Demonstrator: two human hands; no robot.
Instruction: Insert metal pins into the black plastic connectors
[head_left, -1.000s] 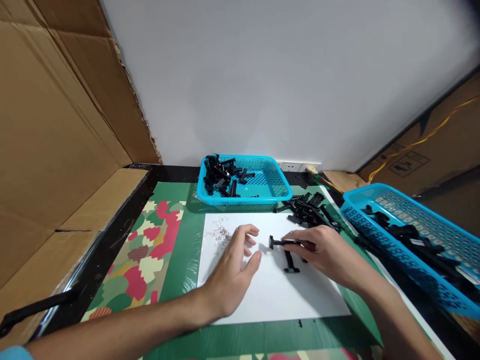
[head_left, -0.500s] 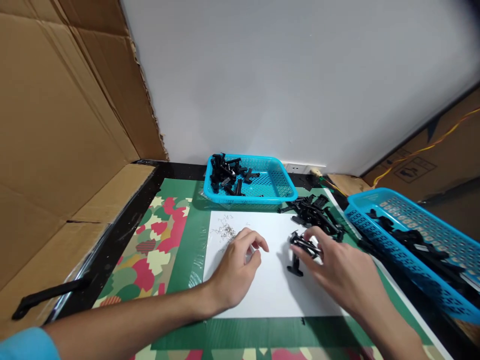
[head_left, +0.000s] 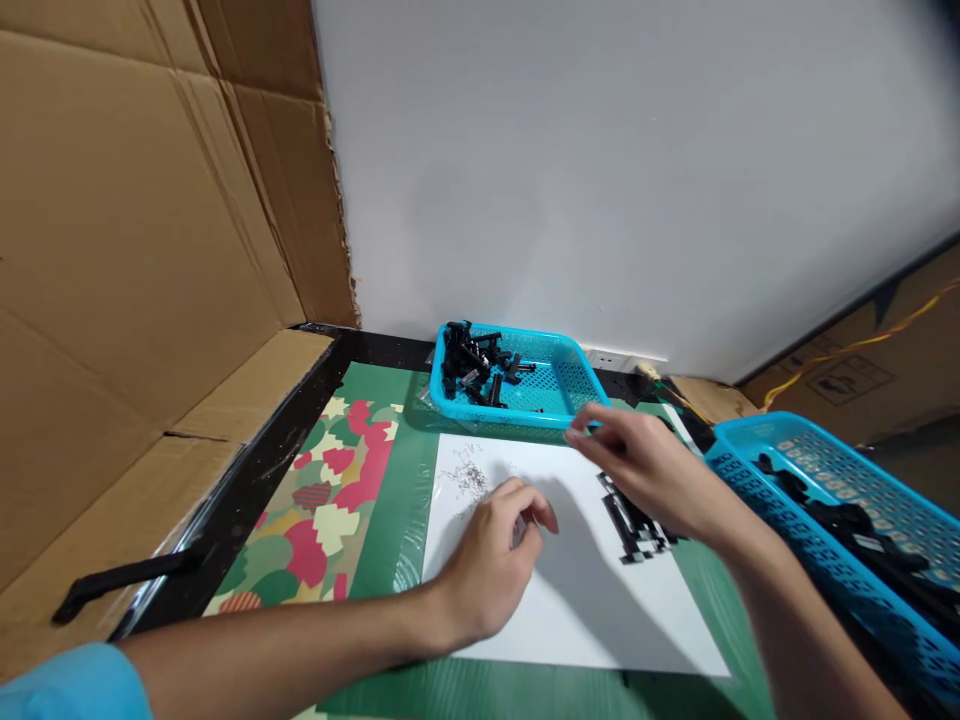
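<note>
My left hand [head_left: 495, 555] rests on the white sheet [head_left: 577, 600], its fingers curled and the thumb apart from the index finger. Nothing shows between them. Just beyond its knuckles lies a scattered pile of tiny thin metal pieces [head_left: 472, 478], too small to name. My right hand [head_left: 645, 465] hovers over the sheet's far right part, fingers bent, with the thumb and index tips slightly apart. I see nothing in it. Below it, several slim black plastic parts [head_left: 626, 525] lie on the paper, partly hidden by the hand.
A blue basket [head_left: 517, 412] holding black parts [head_left: 472, 365] stands against the wall. Another blue basket [head_left: 840, 540] with black pieces is at the right. Cardboard [head_left: 150, 200] rises on the left, and a black handle-like bar [head_left: 124, 580] lies there.
My right hand has let go of black parts and moved up and away from me. My left hand keeps its pose. The view has shifted slightly.
</note>
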